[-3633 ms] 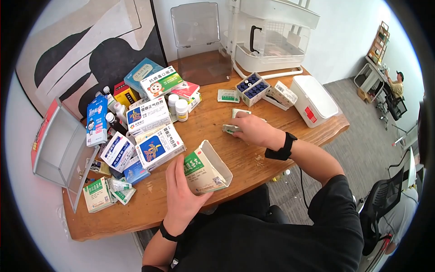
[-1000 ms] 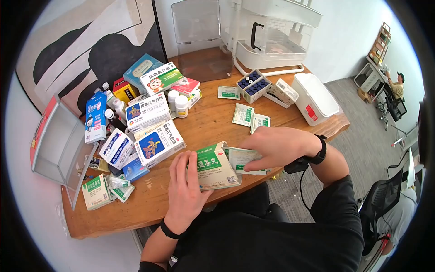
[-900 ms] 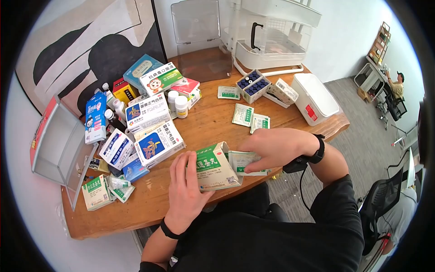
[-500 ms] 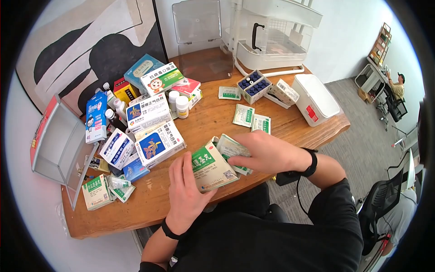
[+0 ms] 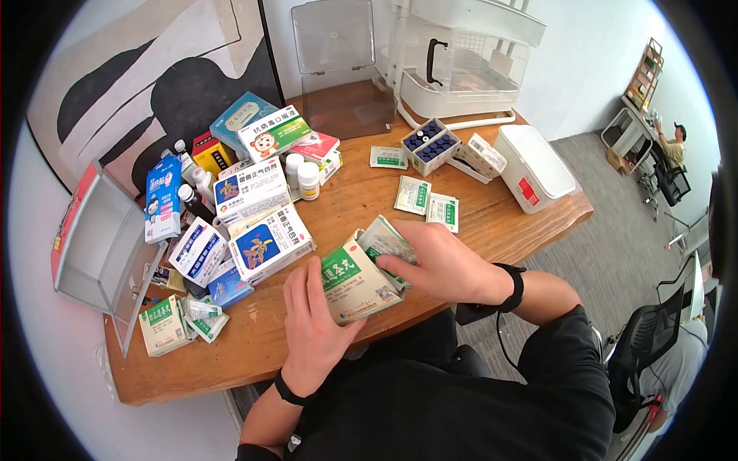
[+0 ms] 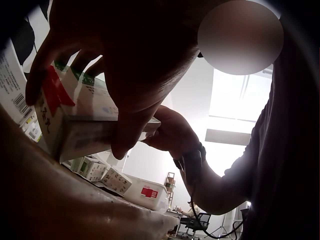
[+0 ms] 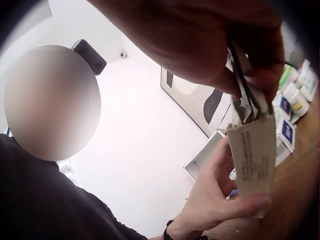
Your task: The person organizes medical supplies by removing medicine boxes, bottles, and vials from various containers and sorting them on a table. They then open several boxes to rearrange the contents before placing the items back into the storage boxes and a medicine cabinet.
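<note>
My left hand (image 5: 314, 329) grips a cream and green medicine box (image 5: 359, 286) near the table's front edge, thumb below and fingers over its left side. My right hand (image 5: 446, 263) pinches several flat green and white sachets (image 5: 387, 243) at the box's open right end. In the right wrist view the sachets' lower ends (image 7: 249, 111) stand in the mouth of the box (image 7: 254, 160). Two loose sachets (image 5: 413, 195) (image 5: 443, 213) lie on the table beyond my right hand, and another sachet (image 5: 389, 157) lies farther back.
Piled boxes (image 5: 270, 243) and bottles (image 5: 308, 181) fill the left side. A clear-lidded case (image 5: 108, 238) stands at far left. At the right are a box of blue-capped vials (image 5: 430, 146) and a white tub (image 5: 533, 170). Another green and cream box (image 5: 163, 327) lies front left.
My right hand has brought the sachets up from the table to the box's open end, turning them more upright. The box has tilted in my left hand.
</note>
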### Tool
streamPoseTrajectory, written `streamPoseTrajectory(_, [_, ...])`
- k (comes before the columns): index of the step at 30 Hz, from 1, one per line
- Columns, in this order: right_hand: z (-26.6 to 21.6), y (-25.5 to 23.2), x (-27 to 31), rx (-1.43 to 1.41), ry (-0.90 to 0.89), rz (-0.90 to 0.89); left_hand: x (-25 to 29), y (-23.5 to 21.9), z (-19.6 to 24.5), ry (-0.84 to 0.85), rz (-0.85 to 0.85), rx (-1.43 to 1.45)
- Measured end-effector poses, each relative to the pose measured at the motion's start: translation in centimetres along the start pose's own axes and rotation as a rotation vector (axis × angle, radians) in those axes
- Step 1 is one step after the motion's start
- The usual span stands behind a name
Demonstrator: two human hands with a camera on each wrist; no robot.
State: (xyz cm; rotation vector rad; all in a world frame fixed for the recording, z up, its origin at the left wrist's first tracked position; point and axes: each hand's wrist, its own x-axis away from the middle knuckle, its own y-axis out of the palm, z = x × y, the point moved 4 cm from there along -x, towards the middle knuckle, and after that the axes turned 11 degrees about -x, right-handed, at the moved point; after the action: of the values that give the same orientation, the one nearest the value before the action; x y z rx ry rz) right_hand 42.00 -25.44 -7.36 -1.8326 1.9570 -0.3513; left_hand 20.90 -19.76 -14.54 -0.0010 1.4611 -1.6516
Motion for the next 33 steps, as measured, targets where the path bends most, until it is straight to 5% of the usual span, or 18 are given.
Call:
streamPoseTrajectory(18, [1.5, 2.6, 1.2, 0.050, -0.086, 0.147, 0.0, 0.0, 0.1, -0.010, 0.023, 0.012])
streamPoseTrajectory(21, [1.9, 2.8, 1.5, -0.115, -0.109, 0.228, 0.0, 0.0, 0.1, -0.014, 0.028, 0.023])
streamPoseTrajectory(33, [1.0, 5.0, 1.7, 0.120, -0.435, -0.075, 0.3, 0.3, -0.8, -0.040, 0.089, 0.017])
